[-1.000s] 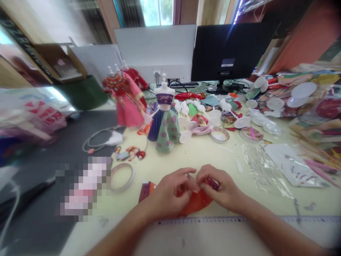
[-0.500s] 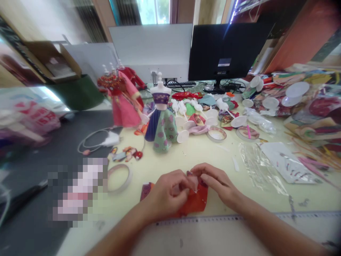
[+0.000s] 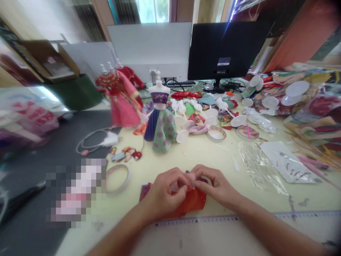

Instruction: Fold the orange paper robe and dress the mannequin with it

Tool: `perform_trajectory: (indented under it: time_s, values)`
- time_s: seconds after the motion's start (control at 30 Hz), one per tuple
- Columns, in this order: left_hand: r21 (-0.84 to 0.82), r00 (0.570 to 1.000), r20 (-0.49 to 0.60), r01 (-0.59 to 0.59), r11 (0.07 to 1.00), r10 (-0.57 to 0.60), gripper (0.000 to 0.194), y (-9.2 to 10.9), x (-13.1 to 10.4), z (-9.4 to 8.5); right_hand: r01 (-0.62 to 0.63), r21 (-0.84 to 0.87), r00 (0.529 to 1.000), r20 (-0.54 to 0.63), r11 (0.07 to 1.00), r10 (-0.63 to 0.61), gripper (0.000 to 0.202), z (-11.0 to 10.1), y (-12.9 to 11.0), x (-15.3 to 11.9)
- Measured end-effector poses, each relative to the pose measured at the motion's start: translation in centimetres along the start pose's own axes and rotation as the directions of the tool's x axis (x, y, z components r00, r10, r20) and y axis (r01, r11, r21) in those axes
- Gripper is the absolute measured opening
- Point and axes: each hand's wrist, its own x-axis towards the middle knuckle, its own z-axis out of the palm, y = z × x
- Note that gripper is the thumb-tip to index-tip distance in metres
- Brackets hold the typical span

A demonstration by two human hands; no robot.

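An orange-red cloth with a dark patterned edge lies at the front of the table, under and between my hands. My left hand is closed in a pinch at a small pale pink piece above the cloth. From the right, my right hand pinches the same piece with thumb and fingers, its fingertips close to those of my left hand. A white ruler runs just in front of the cloth.
A doll form in a blue and green dress stands mid-table. Tape rolls, a white charger and clear plastic bags lie around. Two monitors stand behind. Doll clothes and stands are heaped at the right.
My right hand has moved left and closed its fingertips on the small pink piece. My left hand stays nearly in place, its fingers slightly shifted.
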Motion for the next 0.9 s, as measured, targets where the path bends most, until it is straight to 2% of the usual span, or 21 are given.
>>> perform_trajectory:
  time_s: [0.1, 0.2, 0.47, 0.67, 0.8, 0.9]
  values:
    - [0.001, 1.0, -0.009, 0.007, 1.0, -0.007, 0.019, 0.0, 0.0, 0.0, -0.006, 0.053, 1.0, -0.025, 0.999, 0.008, 0.017, 0.1, 0.1, -0.1]
    - [0.027, 0.998, -0.063, -0.013, 1.0, 0.015, 0.017, -0.1, 0.0, 0.1, -0.007, 0.08, 0.998, -0.068, 0.997, 0.012, 0.016, 0.1, 0.1, -0.1]
    - [0.147, 0.969, -0.232, -0.056, 0.988, 0.089, 0.012, -0.3, -0.3, 0.4, 0.036, -0.034, 0.959, -0.278, 0.999, -0.044, 0.009, 0.4, 0.7, -0.8]
    - [0.157, 0.96, -0.251, -0.088, 0.984, 0.126, 0.011, 0.4, -0.9, 0.8, 0.048, -0.034, 0.939, -0.338, 0.998, -0.057, 0.007, 1.2, 0.6, -1.0]
    - [0.072, 0.979, -0.198, -0.039, 0.997, 0.052, 0.009, 0.8, -1.0, 0.9, 0.073, -0.049, 0.942, -0.324, 0.996, -0.085, 0.005, 1.4, 0.3, -1.1]
    - [-0.01, 0.984, -0.147, 0.102, 0.995, -0.103, 0.008, 0.9, -0.9, 1.1, 0.089, -0.094, 0.945, -0.307, 0.992, -0.114, 0.008, 1.5, 0.0, -1.2]
